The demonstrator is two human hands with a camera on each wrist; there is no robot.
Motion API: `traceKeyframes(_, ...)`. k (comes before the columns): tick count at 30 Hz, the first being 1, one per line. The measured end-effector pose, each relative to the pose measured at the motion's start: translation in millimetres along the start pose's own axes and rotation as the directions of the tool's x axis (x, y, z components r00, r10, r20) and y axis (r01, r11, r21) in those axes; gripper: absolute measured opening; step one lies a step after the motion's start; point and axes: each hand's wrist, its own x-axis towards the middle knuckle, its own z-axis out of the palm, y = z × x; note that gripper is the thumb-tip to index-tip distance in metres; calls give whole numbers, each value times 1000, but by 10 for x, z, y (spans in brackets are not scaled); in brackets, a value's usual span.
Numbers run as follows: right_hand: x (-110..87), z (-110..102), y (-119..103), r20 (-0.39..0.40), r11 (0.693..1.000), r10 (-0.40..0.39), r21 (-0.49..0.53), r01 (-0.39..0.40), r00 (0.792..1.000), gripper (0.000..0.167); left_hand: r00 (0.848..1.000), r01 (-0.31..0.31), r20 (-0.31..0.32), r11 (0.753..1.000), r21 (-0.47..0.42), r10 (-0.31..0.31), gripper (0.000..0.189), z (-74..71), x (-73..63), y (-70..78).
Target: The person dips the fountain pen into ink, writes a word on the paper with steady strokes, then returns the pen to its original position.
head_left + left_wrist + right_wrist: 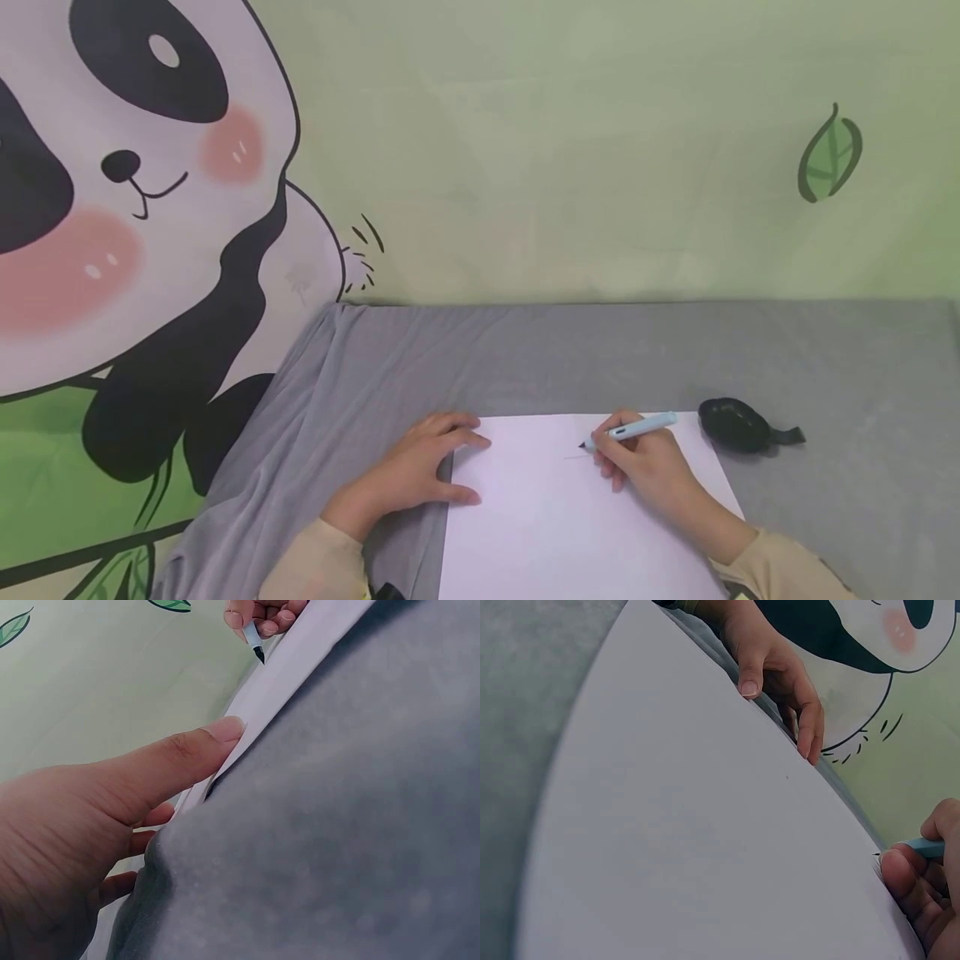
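Note:
My right hand [645, 467] pinches a light blue fountain pen [642, 426] with a dark nib, its tip at the upper part of a white sheet of paper [570, 542]. A short thin line [576, 457] shows on the paper by the nib. My left hand [412, 471] rests at the sheet's left edge, fingers spread and thumb touching the paper. In the left wrist view the left thumb [195, 754] lies on the paper's edge. The right wrist view shows the pen [922, 847] only in part, between the right hand's fingers.
A grey cloth [525, 358] covers the table under the paper. Beyond the sheet's upper right corner lies a dark, glossy oval object [733, 425] with a short tail; its kind is unclear. Behind the table stands a pale green wall [562, 167] with a painted panda [165, 208].

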Motion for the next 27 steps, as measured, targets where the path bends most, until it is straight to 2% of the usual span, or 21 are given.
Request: traceKeyframes(27, -13, -4, 6, 10, 999, -25, -23, 26, 1000, 16, 1000, -3, -6, 1000, 7, 3, 58, 13, 0, -12)
